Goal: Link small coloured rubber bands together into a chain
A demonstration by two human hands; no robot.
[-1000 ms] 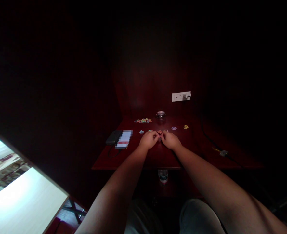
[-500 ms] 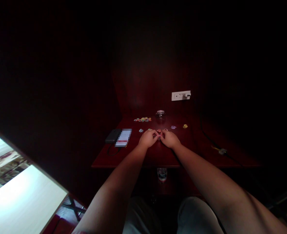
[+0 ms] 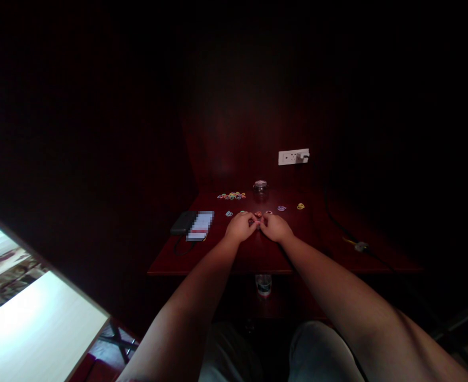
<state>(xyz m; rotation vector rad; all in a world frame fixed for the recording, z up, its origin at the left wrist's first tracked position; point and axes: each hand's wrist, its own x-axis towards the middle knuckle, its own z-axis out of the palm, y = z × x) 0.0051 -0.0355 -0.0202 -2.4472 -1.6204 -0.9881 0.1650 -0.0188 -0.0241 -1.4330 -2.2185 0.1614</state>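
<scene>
My left hand [image 3: 241, 227] and my right hand [image 3: 276, 228] meet above the dark red table, fingers closed. A small pink hair tie [image 3: 258, 222] is pinched between their fingertips, partly covered by them. Just beyond lie an orange-red hair tie group [image 3: 258, 214] and a pinkish one [image 3: 269, 212]. Light blue hair ties [image 3: 229, 214] are left of my left hand, and a bit of green shows behind it. To the right sit purple hair ties [image 3: 282, 208] and yellow hair ties [image 3: 301, 206]. Farther back is a mixed pile of hair ties [image 3: 231, 196].
A lidded clear jar [image 3: 260, 188] stands near the back panel. On the left lie a black case [image 3: 183, 223] and a blurred-out phone [image 3: 201, 225]. A cable with a grey piece [image 3: 361, 246] runs along the right. Below the tabletop [image 3: 218, 265] sits a cup [image 3: 264, 285].
The whole view has shifted very slightly. Both hands stay together around the pink hair tie, with a little more of it showing between the fingertips.
</scene>
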